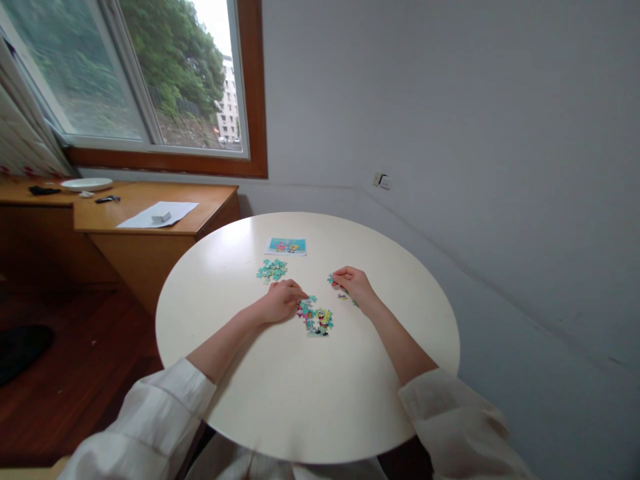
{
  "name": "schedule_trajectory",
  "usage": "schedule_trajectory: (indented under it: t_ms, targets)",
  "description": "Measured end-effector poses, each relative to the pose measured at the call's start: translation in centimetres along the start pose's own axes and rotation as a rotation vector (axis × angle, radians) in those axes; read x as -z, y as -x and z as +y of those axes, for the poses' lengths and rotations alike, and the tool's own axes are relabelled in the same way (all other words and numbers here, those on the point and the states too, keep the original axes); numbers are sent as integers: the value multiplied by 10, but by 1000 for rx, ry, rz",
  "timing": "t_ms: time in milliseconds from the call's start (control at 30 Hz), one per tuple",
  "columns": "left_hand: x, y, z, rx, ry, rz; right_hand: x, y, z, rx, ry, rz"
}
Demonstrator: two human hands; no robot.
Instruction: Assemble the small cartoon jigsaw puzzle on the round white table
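A partly joined jigsaw puzzle [324,320] with a yellow cartoon figure lies on the round table. My left hand [286,300] rests at its upper left edge, the forefinger stretched out onto the puzzle and the other fingers curled; nothing shows in its grasp. Right of the puzzle, my right hand [353,281] has thumb and forefinger together at a blue-green puzzle piece [331,278]. Below that hand lie a few loose pieces [343,297], partly covered by it. Beyond my left hand sits a heap of turquoise puzzle pieces [273,269].
A picture card [286,247] lies behind the heap on the white round table [270,393]. To the left stands a wooden desk [215,200] with a paper sheet [180,211], a small white box [161,217] and a white plate [87,184]. A wall runs along the right.
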State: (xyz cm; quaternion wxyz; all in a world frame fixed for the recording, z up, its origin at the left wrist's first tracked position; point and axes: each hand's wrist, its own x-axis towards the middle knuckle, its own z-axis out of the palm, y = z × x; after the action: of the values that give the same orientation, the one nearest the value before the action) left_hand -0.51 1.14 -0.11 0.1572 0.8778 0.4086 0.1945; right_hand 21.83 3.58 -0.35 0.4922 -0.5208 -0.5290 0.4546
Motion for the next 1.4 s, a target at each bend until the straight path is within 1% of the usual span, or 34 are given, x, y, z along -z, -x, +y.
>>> schedule_trajectory:
  t_ms: [100,267,433,533,633,1133,1400]
  targets:
    - [0,0,0,0,-3,4,-3,4,0,13,7,-86]
    - [1,1,2,6,-5,-4,-11,11,-3,106,17,-273]
    - [3,1,4,18,-3,-14,-16,19,-10,64,55,-359]
    - [4,1,5,27,-4,-21,-17,23,-14,53,86,-387]
    - [3,2,4,30,0,-22,-18,25,-15,84,133,-412]
    - [1,1,2,14,-4,0,-20,25,-8,149,320,-472]
    - [1,1,2,21,-5,-7,-20,24,-5,168,342,-492]
